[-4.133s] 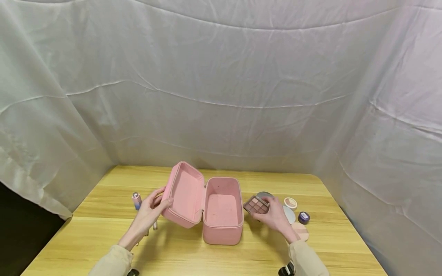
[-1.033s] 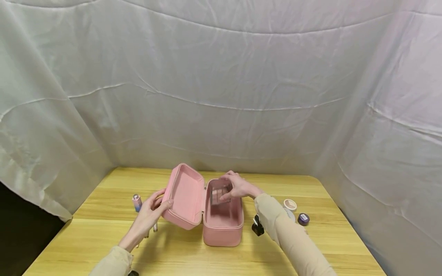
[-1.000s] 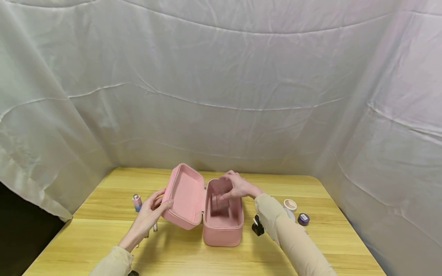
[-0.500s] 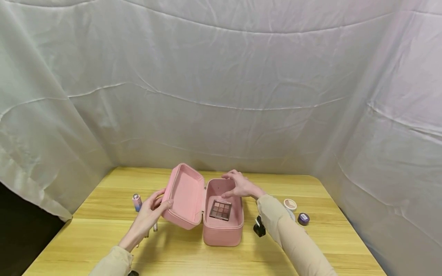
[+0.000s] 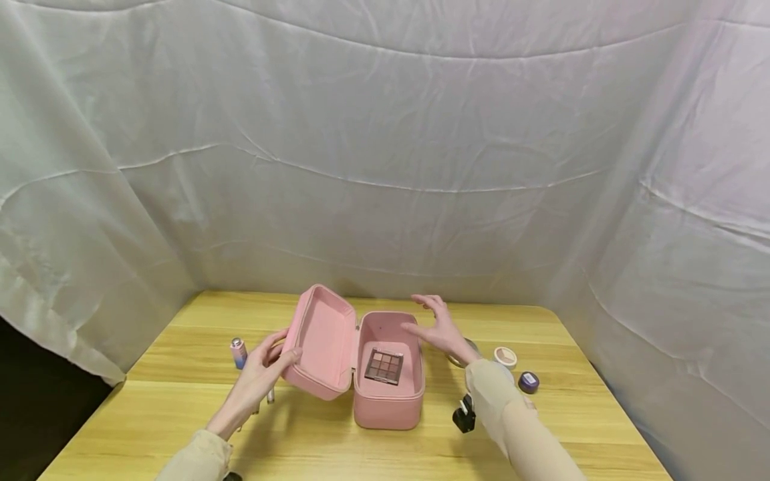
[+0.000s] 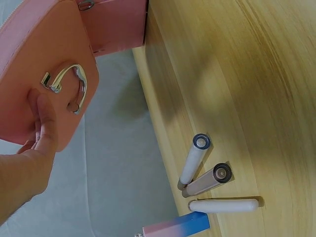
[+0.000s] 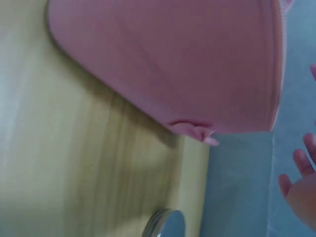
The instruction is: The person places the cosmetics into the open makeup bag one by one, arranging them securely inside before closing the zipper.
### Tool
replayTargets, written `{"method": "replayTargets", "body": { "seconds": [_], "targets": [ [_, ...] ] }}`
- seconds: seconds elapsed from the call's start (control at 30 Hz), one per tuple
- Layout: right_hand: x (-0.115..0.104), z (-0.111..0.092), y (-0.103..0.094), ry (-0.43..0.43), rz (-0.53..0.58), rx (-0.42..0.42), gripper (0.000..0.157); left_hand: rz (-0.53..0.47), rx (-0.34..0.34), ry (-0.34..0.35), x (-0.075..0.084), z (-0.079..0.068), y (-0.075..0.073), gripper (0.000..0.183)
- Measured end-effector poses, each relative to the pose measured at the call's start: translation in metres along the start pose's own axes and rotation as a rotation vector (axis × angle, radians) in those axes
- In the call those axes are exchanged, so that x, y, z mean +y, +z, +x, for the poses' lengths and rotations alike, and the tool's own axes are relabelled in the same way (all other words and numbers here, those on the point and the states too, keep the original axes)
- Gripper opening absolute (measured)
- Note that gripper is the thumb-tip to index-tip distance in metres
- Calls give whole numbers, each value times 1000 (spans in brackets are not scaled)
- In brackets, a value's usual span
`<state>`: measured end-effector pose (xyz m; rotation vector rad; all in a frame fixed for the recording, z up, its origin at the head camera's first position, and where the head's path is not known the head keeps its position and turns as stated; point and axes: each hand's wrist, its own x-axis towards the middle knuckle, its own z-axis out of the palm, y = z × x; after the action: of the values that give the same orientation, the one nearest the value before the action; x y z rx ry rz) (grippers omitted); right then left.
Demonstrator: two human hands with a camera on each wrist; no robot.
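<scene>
My left hand (image 5: 260, 369) holds the tilted lid (image 5: 327, 337) of a pink makeup case (image 5: 388, 413), thumb over its rim and fingers against the outside. A metal handle (image 6: 81, 86) shows on that lid in the left wrist view. Inside the case's base, an eyeshadow palette (image 5: 384, 366) with several brown and pink pans lies flat. Just past the base's right rim, my right hand (image 5: 442, 332) hovers with fingers spread and nothing in them. In the right wrist view its fingertips (image 7: 301, 160) appear at the right edge, apart from the case.
Right of the case lie a round compact (image 5: 505, 357), a purple-lidded jar (image 5: 529, 382) and a round item (image 5: 472, 346) partly under my right wrist. On the left stand a pink-and-blue bottle (image 5: 238, 353) and several tubes (image 6: 210, 180). Grey cloth (image 5: 385, 167) hangs behind the table.
My right hand brought the eyeshadow palette from the table's right side into the case and let go of it. It then moved out to the right. The left hand stayed on the lid.
</scene>
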<state>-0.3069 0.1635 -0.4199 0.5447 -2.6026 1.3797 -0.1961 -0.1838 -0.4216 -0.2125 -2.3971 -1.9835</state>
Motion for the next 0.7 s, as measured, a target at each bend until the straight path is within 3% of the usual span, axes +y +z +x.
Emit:
{"method": "replayTargets", "body": {
  "seconds": [0.17, 0.37, 0.47, 0.7],
  "targets": [
    [12, -11, -4, 34, 23, 155, 64, 5, 7, -12, 0, 0, 1, 61],
    [35, -24, -7, 142, -69, 350, 66, 9, 1, -17, 1, -1, 2, 61],
    [45, -31, -9, 233, -167, 369, 72, 2, 5, -17, 1, 0, 3, 61],
    [64, -44, -14, 372, -426, 310, 91, 6, 8, -21, -1, 0, 3, 61]
  ]
}}
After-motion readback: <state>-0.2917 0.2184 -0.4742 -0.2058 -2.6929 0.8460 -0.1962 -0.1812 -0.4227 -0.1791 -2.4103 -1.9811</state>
